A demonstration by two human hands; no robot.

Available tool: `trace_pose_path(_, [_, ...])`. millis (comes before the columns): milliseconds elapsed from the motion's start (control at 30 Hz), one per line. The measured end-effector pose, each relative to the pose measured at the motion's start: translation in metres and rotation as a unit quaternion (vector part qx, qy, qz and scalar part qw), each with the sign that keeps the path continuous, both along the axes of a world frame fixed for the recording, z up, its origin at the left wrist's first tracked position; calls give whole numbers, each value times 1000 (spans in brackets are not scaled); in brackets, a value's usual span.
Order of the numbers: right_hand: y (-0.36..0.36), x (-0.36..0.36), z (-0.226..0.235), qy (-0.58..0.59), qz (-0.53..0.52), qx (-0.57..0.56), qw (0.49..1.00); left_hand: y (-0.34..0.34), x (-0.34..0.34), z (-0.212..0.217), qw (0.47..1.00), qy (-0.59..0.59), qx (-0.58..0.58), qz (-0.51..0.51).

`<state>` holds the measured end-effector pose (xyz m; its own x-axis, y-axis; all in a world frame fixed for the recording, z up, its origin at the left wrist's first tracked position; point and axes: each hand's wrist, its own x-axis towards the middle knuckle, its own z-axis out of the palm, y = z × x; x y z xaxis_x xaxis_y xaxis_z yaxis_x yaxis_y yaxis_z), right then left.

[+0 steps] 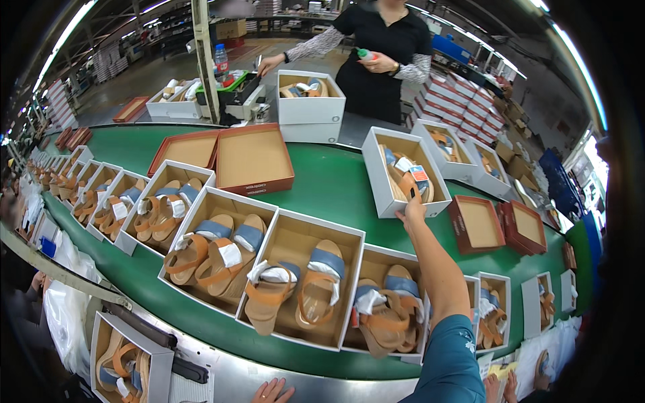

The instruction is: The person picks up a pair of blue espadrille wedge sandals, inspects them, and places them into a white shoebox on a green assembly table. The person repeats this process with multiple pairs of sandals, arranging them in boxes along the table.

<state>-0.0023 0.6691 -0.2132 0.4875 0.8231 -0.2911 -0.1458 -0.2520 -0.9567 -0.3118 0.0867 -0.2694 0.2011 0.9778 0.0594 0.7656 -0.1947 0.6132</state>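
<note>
1. Across the green belt (pixel 329 181), my bare right forearm extends to an open white box (pixel 379 185), tilted on the far right side, where blue-and-tan sandals (pixel 405 183) lie with white wrapping and an orange-and-white tag (pixel 419 174).
2. At that box's near edge, my right hand (pixel 411 209) makes contact, fingers bent; whether they grip the cardboard, I cannot tell.
3. Near me, my left hand (pixel 272 392), cut off by the lower border, lies open, fingers spread on the metal desk (pixel 322 384).
4. Between my hands and the far box, a row of open boxes (pixel 342 235) runs left to right, each visible pair strapped in blue and tan.
5. Brown-red lids (pixel 252 158) lie far left of my reach; two more lids (pixel 476 225) lie to its right.
6. On the far side, a co-worker (pixel 383 67) in black holds a green-capped bottle (pixel 369 55) beside two stacked boxes (pixel 310 111).
</note>
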Motion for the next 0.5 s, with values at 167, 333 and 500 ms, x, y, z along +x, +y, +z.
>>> trace_pose_path(167, [28, -18, -5, -69, 200, 146, 966, 4, -4, 12, 998, 18, -63, -2])
trace_pose_path(333, [-47, 32, 29, -244, 227, 117, 936, -2, -3, 5, 998, 27, -48, 2])
trace_pose_path(500, [-211, 156, 44, -510, 38, 192, 838, -3, -5, -10, 1000, 14, 28, 1])
